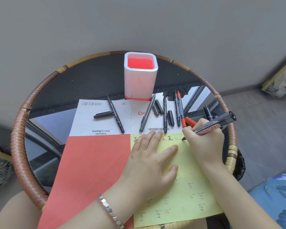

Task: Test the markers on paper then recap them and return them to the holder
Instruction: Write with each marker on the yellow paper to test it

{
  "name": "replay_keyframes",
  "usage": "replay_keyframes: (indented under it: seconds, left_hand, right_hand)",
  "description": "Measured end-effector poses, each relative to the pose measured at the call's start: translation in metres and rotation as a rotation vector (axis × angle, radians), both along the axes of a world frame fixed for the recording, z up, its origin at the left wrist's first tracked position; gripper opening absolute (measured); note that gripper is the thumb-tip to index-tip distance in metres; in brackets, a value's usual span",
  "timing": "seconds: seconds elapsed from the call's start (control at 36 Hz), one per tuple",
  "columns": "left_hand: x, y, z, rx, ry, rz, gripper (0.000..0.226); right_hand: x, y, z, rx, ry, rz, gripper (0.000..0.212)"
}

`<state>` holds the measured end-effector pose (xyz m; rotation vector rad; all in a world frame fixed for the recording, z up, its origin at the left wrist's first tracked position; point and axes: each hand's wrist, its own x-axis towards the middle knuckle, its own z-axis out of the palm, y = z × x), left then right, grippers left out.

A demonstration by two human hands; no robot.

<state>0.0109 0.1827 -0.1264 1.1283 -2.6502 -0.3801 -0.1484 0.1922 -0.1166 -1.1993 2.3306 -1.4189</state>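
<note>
My right hand [205, 142] grips a thick whiteboard marker [213, 125], its tip down on the yellow paper [185, 192] near the top right, beside written characters. My left hand [152, 156] lies flat with spread fingers on the same sheet, pressing it down. Behind the paper stands the white and red holder [140, 76]. Several uncapped thin markers lie on a white leaflet [86, 119], among them a black marker [115, 111], a grey marker [147, 113] and a red marker [181, 109]. Loose caps, such as a black cap [102, 115], lie between them.
Everything sits on a round glass table with a woven rattan rim [18, 138]. A red sheet [89, 171] lies left of the yellow paper. A blue patterned cushion [279, 195] is at lower right, past the table's edge.
</note>
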Motion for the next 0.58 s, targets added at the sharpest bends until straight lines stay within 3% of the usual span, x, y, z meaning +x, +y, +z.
replay_keyframes:
  seconds: [0.11,0.22,0.33,0.47,0.58]
  left_hand:
    - [0.000,0.000,0.000,0.003,-0.002,-0.001,0.045]
    - [0.001,0.000,0.001,0.015,-0.021,-0.004,0.044]
    - [0.001,0.000,0.002,-0.002,-0.034,-0.003,0.043]
    - [0.002,0.000,0.004,0.033,-0.018,-0.024,0.050]
    - [0.002,0.001,0.008,0.027,-0.022,-0.054,0.073]
  right_hand:
    - [0.004,0.002,0.004,-0.149,0.054,-0.084,0.025]
    - [0.000,0.012,0.009,-0.236,-0.038,0.177,0.014]
    - [-0.018,0.030,0.015,-0.153,0.216,0.331,0.029]
    - [-0.062,0.041,0.040,0.039,0.247,0.333,0.017]
    - [-0.096,0.037,0.048,0.317,0.250,0.388,0.039]
